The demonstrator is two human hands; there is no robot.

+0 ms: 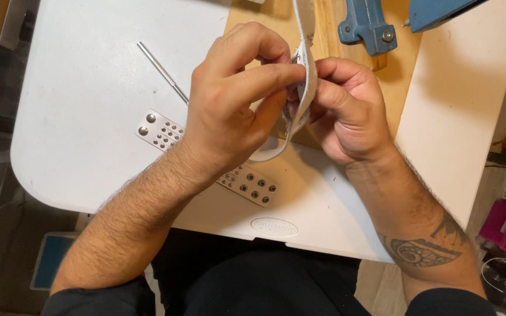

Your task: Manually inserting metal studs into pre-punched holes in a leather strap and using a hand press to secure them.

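Observation:
A pale leather strap (306, 23) runs down from the top edge and loops back below my hands. My left hand (229, 105) pinches the strap from the left with thumb and forefinger. From the right, my right hand (349, 111) grips the same strap with its fingers curled around it. The two hands meet over the edge of a wooden board (399, 64). What lies between the fingertips is hidden.
A metal plate with rows of holes and studs (247, 182) lies under my left wrist on the white table (83, 117). A thin metal rod (160, 69) lies to the left. A blue cast tool base (367, 26) stands on the board. Clutter sits on the floor at right.

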